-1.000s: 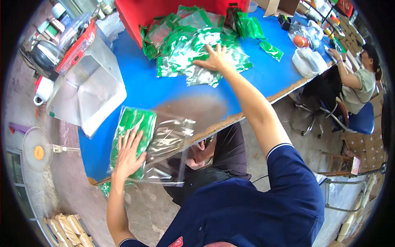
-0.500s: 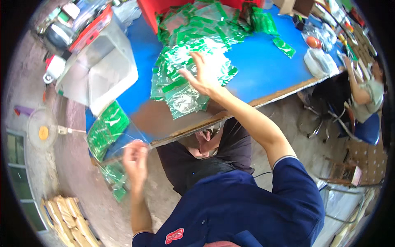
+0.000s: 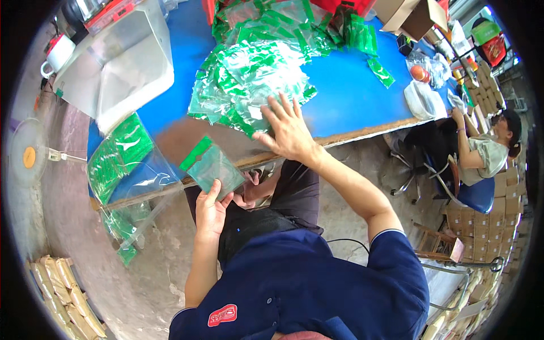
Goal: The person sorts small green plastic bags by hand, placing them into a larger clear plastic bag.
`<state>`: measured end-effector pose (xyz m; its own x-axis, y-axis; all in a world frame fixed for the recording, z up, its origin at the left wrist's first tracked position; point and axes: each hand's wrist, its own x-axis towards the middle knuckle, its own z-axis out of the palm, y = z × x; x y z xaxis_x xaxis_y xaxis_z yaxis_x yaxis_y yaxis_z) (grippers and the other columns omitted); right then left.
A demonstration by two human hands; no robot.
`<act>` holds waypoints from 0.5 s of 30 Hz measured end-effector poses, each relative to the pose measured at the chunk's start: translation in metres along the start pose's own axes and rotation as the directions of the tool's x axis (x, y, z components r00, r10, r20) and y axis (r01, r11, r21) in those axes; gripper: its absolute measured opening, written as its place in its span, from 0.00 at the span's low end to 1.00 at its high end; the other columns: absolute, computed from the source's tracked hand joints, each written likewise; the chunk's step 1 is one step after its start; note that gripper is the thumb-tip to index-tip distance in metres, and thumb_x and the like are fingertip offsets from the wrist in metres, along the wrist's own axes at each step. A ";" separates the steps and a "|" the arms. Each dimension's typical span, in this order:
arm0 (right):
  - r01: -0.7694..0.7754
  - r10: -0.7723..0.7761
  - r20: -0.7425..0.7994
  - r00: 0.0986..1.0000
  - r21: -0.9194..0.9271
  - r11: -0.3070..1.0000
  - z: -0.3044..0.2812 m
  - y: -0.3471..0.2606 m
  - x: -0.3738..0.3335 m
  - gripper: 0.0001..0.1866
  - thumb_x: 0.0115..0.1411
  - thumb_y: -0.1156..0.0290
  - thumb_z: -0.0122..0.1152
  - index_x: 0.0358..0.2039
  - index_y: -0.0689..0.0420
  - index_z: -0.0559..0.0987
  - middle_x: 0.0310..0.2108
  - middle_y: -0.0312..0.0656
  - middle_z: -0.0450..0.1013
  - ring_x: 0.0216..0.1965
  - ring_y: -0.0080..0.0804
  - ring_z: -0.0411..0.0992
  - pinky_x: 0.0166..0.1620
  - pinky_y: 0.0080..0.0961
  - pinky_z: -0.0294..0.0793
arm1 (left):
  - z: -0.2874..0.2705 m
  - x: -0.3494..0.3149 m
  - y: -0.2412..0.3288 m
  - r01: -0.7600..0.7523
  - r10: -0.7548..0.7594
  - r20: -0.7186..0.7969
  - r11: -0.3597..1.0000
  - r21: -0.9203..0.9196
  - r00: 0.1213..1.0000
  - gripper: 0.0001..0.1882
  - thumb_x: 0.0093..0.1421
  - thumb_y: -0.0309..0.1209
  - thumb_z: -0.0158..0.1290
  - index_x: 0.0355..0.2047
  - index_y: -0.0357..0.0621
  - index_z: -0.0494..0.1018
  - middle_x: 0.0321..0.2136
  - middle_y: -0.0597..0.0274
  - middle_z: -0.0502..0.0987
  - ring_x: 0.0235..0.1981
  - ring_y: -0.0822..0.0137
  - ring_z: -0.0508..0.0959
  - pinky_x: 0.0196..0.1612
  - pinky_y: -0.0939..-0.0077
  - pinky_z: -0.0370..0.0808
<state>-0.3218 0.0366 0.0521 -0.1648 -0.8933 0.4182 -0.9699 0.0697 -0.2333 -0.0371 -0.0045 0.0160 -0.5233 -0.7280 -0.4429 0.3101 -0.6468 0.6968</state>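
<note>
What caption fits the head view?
Left hand holds a green-banded plastic packet; right hand at the near edge of a packet heap on a blue tabletop.

Table layout, wearer's side as front.
Has a packet pile [image 3: 249, 79] mid-table [image 3: 351, 102], a bin [image 3: 341, 5] behind it, a tub [image 3: 133, 65] to its left, a bag [image 3: 122, 161] at the front-left corner. Has a loose packet [image 3: 381, 73] right of the pile, a container [image 3: 424, 102] farther right, a carton [image 3: 429, 18] behind both. Has the right hand [image 3: 290, 131] at the pile's front, the left hand [image 3: 211, 214] with a held packet [image 3: 211, 164] to its left.
</note>
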 end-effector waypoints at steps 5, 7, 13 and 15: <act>0.339 -0.365 0.094 0.926 0.215 0.916 -0.004 -0.035 -0.007 0.28 0.60 0.48 0.62 0.50 0.59 0.79 0.45 0.49 0.68 0.58 0.52 0.63 0.66 0.61 0.55 | 0.005 -0.012 -0.008 0.170 -0.171 -0.014 0.983 -0.065 0.985 0.16 0.65 0.28 0.59 0.53 0.48 0.73 0.47 0.68 0.79 0.46 0.73 0.80 0.43 0.75 0.82; 0.259 -0.342 0.133 0.930 0.425 0.868 0.001 -0.050 -0.007 0.20 0.63 0.57 0.60 0.48 0.60 0.79 0.38 0.49 0.69 0.46 0.51 0.67 0.54 0.48 0.67 | 0.002 -0.009 -0.019 0.190 -0.191 -0.012 0.981 -0.048 0.982 0.18 0.64 0.28 0.59 0.54 0.49 0.72 0.48 0.69 0.78 0.48 0.71 0.78 0.50 0.69 0.79; 0.005 -0.006 0.002 1.000 0.310 0.951 -0.014 -0.023 0.034 0.17 0.65 0.61 0.58 0.43 0.63 0.79 0.45 0.56 0.73 0.51 0.55 0.70 0.53 0.45 0.70 | 0.008 -0.008 -0.023 0.037 -0.062 -0.134 0.983 -0.180 0.989 0.20 0.65 0.31 0.59 0.56 0.46 0.70 0.51 0.62 0.76 0.51 0.65 0.76 0.53 0.60 0.75; 0.097 -0.131 -0.162 0.978 -0.201 0.975 -0.009 0.025 0.040 0.21 0.64 0.56 0.60 0.46 0.61 0.80 0.50 0.58 0.72 0.55 0.55 0.70 0.58 0.45 0.69 | 0.014 -0.012 -0.015 -0.074 0.064 -0.122 0.994 -0.078 0.991 0.21 0.65 0.30 0.59 0.57 0.44 0.69 0.52 0.61 0.76 0.51 0.64 0.77 0.52 0.62 0.77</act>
<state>-0.3544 0.0069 0.0710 -0.0629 -0.8111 0.5815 -0.9975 0.0702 -0.0099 -0.0461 0.0172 0.0187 -0.4020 -0.7900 -0.4630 0.4091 -0.6073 0.6811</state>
